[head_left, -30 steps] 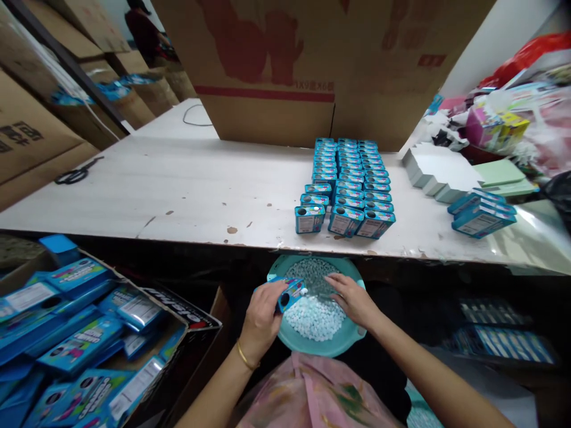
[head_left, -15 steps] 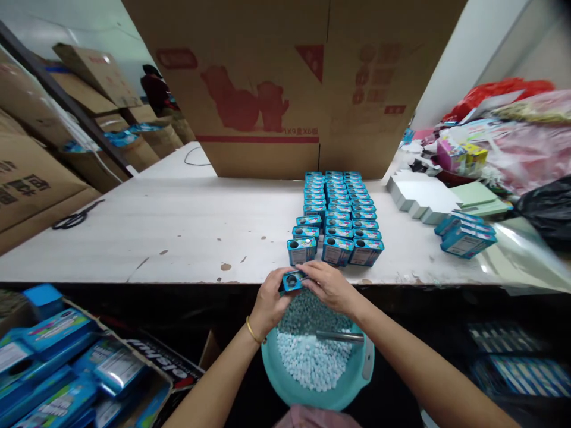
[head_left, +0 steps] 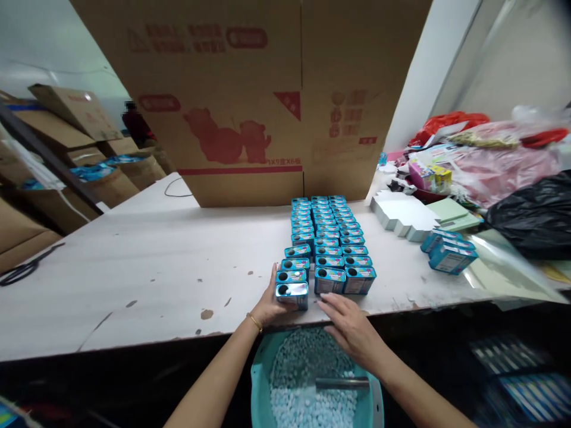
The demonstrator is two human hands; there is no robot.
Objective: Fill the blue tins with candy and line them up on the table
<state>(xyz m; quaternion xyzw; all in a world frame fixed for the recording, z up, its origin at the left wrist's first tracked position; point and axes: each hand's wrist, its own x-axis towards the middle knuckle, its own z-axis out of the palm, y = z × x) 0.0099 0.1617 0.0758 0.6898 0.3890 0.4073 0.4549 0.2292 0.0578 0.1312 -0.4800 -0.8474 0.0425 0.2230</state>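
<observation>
My left hand [head_left: 268,306] is wrapped round the left side of a small blue tin box [head_left: 294,299], which stands at the front of the left column on the table. A dark round spot shows on the tin's top. Several like blue tins [head_left: 329,261] stand behind it and to its right in three columns. Fingers stretched out, my right hand [head_left: 352,330] holds nothing just off the table's front edge. Below it is a turquoise basin [head_left: 257,380] of small pale blue and white pellets [head_left: 307,398]. A metal tube-like tool [head_left: 342,384] lies across the pellets.
Behind the tins stands a large cardboard box [head_left: 241,190]. To the right are white stacked cards [head_left: 404,211], more blue tins [head_left: 452,255] and a black plastic bag [head_left: 533,214]. Black scissors [head_left: 27,267] lie at the left. A person [head_left: 136,126] is in the background.
My left hand has carried the tin forward from above the basin onto the table, at the front of the left column. My right hand has let go and opened. The view has shifted.
</observation>
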